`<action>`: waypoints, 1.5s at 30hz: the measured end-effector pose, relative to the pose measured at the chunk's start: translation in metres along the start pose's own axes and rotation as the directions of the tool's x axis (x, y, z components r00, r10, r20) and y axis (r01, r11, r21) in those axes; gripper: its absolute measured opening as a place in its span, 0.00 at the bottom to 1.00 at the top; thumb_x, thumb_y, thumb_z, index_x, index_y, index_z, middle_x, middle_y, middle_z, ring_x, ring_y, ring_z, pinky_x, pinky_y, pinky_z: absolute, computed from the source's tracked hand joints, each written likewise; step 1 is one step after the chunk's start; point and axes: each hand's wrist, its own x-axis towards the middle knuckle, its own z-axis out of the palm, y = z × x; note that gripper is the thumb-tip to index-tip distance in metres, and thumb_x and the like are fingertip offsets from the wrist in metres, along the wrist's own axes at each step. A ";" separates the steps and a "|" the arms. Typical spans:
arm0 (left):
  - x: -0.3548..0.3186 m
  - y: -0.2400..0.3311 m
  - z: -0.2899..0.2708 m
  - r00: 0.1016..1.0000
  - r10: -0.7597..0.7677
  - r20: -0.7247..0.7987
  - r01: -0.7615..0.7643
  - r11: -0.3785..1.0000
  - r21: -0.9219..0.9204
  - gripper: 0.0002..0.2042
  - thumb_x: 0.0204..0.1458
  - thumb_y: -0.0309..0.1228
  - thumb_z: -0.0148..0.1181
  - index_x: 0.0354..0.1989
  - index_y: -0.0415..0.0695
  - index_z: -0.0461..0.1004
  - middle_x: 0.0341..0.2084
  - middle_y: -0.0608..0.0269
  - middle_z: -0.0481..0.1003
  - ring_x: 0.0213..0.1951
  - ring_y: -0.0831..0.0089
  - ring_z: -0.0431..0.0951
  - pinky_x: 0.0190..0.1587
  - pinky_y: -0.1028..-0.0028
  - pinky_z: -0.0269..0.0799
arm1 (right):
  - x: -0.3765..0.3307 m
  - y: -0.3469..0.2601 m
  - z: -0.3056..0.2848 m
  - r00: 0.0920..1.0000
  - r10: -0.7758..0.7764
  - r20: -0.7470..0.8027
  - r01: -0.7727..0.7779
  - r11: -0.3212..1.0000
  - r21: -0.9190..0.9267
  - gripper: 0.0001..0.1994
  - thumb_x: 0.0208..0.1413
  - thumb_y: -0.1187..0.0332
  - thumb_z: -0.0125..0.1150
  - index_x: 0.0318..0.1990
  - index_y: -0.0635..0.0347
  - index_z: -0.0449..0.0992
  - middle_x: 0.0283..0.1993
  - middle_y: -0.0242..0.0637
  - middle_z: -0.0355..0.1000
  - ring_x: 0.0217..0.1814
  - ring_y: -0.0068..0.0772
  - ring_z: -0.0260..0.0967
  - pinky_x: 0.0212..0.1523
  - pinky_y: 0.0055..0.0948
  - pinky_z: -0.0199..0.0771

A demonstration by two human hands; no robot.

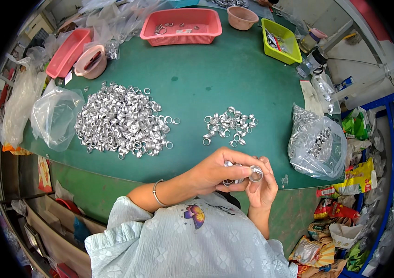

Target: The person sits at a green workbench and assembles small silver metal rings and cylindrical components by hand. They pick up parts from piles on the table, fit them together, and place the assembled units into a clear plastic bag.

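Green table (197, 83), both hands (215, 173) gripping rings (255, 174)

A small sorting workshop is indicated: a green surface (197, 78) is covered with 2 heaps of silver metal rings (122, 121), clear plastic bags (316, 141) of more rings are set beside them, and pink baskets (181, 27) and a green bin (280, 41) are ranged along the far edge.

Green table (197, 83) with two heaps of silver rings (122, 120) (229, 125), pink baskets (181, 25), clear bags (316, 141).
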 end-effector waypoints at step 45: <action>0.013 -0.014 -0.016 0.981 -0.020 -0.192 0.021 1.000 0.004 0.16 0.57 0.37 0.48 0.44 0.36 0.69 0.24 0.56 0.70 0.16 0.86 0.60 0.12 0.88 0.48 | 0.007 -0.010 0.016 0.966 -0.230 0.121 0.260 0.888 -0.379 0.14 0.50 0.76 0.52 0.46 0.65 0.66 0.40 0.41 0.61 0.38 0.31 0.61 0.38 0.30 0.63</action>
